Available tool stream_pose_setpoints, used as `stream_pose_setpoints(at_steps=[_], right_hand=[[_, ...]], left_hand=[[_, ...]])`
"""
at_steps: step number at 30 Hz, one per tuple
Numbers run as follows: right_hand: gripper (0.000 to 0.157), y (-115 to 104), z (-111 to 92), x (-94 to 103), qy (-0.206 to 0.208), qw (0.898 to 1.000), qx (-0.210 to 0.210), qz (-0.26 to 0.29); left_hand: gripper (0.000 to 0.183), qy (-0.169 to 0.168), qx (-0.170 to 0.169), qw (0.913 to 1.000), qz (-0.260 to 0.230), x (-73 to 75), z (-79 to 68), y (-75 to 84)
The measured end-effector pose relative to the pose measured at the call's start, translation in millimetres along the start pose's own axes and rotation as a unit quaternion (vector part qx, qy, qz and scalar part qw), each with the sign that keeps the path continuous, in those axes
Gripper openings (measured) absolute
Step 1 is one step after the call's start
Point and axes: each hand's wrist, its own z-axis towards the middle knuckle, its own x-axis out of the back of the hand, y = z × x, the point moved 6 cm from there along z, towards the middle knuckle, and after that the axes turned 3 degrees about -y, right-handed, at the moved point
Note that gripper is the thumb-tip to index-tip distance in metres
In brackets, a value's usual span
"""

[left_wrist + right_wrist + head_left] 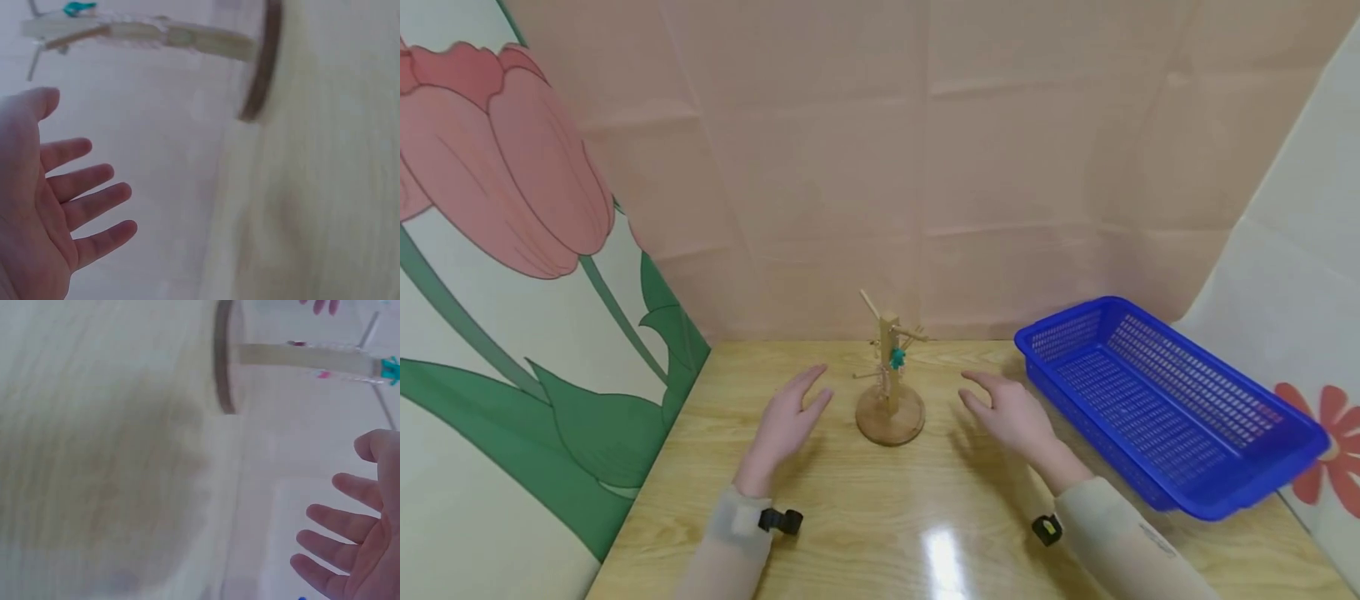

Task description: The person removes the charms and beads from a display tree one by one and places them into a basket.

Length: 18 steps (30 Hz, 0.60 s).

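A small wooden stand point(889, 421) with a round base, a square post and several thin pegs stands upright on the table. Beaded strands and a teal clip-like piece point(898, 358) hang from its pegs. To the left of the stand is my left hand point(784, 423), fingers spread and holding nothing. My right hand point(1011, 414) hovers on the other side, its fingers also apart and free of any object. In the left wrist view the open palm point(37, 206) faces the stand, and the right wrist view shows the right fingers point(340, 524) loosely extended below the post.
A blue plastic basket point(1067, 408) with mesh walls sits at the right of the wooden table point(850, 517). Behind is a pinkish cloth backdrop point(820, 183). A tulip-printed panel point(512, 167) rises at the left and a white floral one at the right.
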Motion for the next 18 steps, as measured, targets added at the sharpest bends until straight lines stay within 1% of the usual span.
stream_pose_setpoints(at_steps=[4, 6, 8, 11, 14, 16, 17, 18], right_hand=[[0.046, -10, 3, 8.6, 0.043, 0.998, 0.011, 0.036], [0.045, -15, 5, 10.6, 0.067, 0.995, 0.016, 0.065], [0.042, -21, 7, 11.7, 0.095, 0.990, 0.024, 0.105], [0.037, -28, 8, 12.9, 0.129, 0.976, 0.025, 0.172], [0.033, -36, 8, 15.1, 0.163, 0.959, 0.030, 0.230], [0.030, -43, 8, 17.2, 0.184, 0.947, 0.043, 0.261], [0.029, -52, 7, 21.6, 0.195, 0.941, 0.053, 0.273], [0.028, -61, 5, 25.6, 0.204, 0.935, 0.062, 0.284]], left_hand=[[0.049, 0.058, -0.016, 0.9966, -0.057, 11.8, 2.3, 15.1], [0.044, 0.091, -0.025, 0.9917, -0.087, 18.4, 3.8, 23.7], [0.039, 0.122, -0.038, 0.9846, -0.119, 23.3, 5.8, 33.5], [0.032, 0.160, -0.061, 0.9707, -0.168, 27.1, 8.5, 49.7], [0.028, 0.186, -0.082, 0.9559, -0.212, 28.0, 9.5, 63.5], [0.027, 0.196, -0.081, 0.9512, -0.224, 32.2, 6.5, 76.1], [0.027, 0.201, -0.083, 0.9496, -0.226, 35.3, 4.2, 82.8], [0.027, 0.204, -0.082, 0.9481, -0.230, 35.5, 3.4, 84.4]])
